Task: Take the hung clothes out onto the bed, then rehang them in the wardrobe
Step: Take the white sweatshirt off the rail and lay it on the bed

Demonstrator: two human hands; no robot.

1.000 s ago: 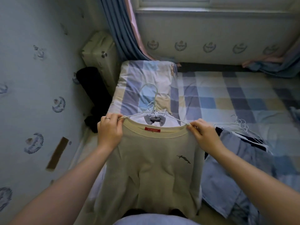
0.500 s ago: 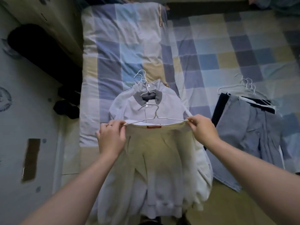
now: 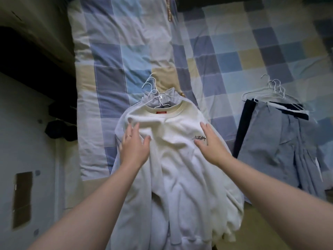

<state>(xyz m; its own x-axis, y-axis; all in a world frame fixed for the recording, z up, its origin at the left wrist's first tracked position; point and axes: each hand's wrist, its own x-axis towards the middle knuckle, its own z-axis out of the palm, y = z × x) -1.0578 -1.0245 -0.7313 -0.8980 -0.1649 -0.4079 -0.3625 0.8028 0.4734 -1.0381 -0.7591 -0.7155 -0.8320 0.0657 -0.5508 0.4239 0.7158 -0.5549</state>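
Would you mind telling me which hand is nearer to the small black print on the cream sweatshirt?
Right. The right hand lies flat on the sweatshirt right beside the black print; the left hand presses the opposite side of the chest, well away from it.

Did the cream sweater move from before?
Yes. The cream sweater was held up; now it lies down on the bed, covering the white top there.

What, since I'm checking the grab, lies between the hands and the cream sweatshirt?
Nothing visible. The left hand and right hand both rest flat on the sweatshirt, and nothing covers it on the bed.
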